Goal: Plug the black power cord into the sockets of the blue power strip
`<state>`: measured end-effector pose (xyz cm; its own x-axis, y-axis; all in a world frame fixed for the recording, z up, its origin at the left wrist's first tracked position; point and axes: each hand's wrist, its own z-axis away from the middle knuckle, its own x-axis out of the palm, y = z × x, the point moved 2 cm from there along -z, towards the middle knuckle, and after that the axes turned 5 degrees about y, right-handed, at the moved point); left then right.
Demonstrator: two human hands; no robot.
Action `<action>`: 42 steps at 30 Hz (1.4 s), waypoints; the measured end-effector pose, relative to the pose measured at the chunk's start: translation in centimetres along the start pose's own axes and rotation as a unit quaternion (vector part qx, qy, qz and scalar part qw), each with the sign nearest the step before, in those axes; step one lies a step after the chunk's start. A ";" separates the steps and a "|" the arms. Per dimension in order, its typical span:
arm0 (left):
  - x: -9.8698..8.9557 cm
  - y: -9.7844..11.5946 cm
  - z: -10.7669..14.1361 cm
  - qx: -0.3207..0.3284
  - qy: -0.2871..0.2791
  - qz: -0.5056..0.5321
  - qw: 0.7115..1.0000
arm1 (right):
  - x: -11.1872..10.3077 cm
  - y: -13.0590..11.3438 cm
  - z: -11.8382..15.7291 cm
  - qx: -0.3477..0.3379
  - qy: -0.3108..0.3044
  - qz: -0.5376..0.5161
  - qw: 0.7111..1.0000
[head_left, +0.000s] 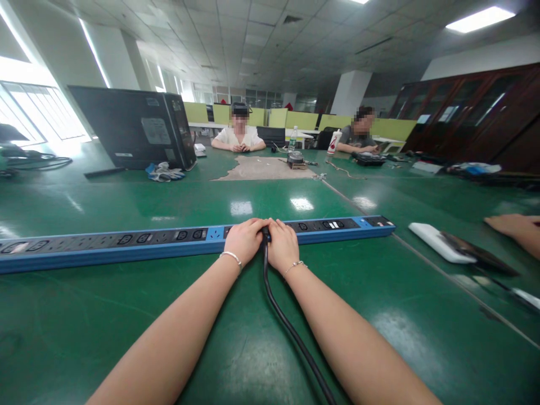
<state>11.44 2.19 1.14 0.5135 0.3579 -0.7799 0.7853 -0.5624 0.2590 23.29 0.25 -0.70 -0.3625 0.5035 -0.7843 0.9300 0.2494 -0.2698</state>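
A long blue power strip (105,257) with a black socket face lies across the green table in front of me. At its middle, my left hand (243,243) and my right hand (283,245) meet, fingers closed around a black plug (265,232) from both sides. The plug is over the socket face; the fingers hide most of it, so how deep it sits I cannot tell. From it a thick black power cord (282,318) runs down between my forearms toward me.
A black computer case (130,129) stands at the back left, work gloves (165,172) beside it. Two people sit across the table. On the right lie a white power bank-like object (439,242), a dark flat device (481,254) and another person's hand (512,226). A bottle (292,139) stands farther back.
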 end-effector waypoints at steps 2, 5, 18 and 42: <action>0.0 0.2 -0.1 -0.011 -0.003 -0.008 1.000 | 0.0 0.0 0.0 0.002 -0.001 0.000 1.000; 0.0 0.5 -0.2 -0.024 -0.011 -0.024 0.999 | 0.0 -0.1 -0.1 0.007 -0.001 0.001 1.000; -0.5 1.0 -0.7 -0.055 0.078 0.062 0.994 | 0.2 -0.4 -0.2 0.009 0.008 0.011 1.000; -6.4 -9.6 4.2 -0.180 0.042 0.115 0.976 | 0.5 -0.1 -0.2 0.008 0.007 0.038 0.999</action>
<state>-0.84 2.12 1.26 0.7058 0.3217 -0.6311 0.7082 -0.3423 0.6175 22.95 0.61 -0.97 -0.2906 0.5319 -0.7954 0.9560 0.1968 -0.2177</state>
